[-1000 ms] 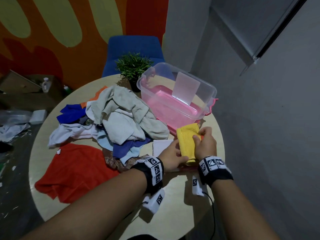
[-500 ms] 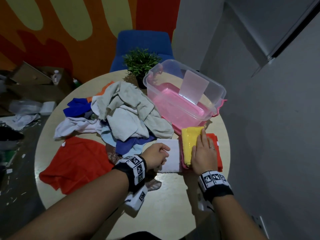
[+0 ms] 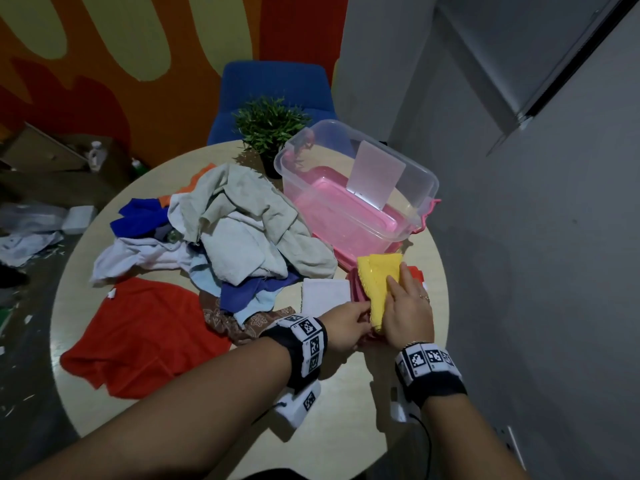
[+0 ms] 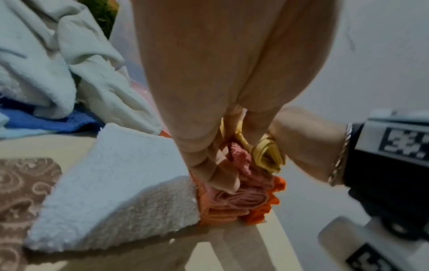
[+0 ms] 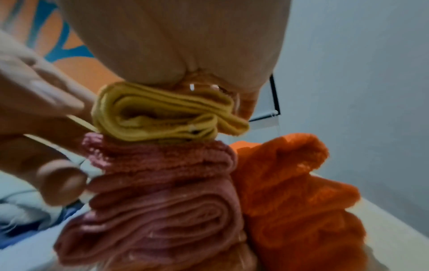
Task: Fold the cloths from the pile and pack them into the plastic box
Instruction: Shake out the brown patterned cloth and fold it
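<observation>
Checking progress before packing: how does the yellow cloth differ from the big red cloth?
The yellow cloth is folded small; the red cloth lies spread flat. The yellow cloth tops a stack beside the plastic box, under the right hand; the red cloth lies untouched. Neither is packed.

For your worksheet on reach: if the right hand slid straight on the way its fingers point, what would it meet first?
Probably the clear plastic box: the right hand lies on the yellow cloth, pointing towards its near wall.

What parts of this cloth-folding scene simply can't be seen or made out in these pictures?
- Head view: the right hand covers the near part of the yellow cloth.
- Head view: cloths at the bottom of the pile are buried.
- Right wrist view: the left hand is blurred and cut off by the edge.
- Left wrist view: the plastic box is largely behind the hand.
</observation>
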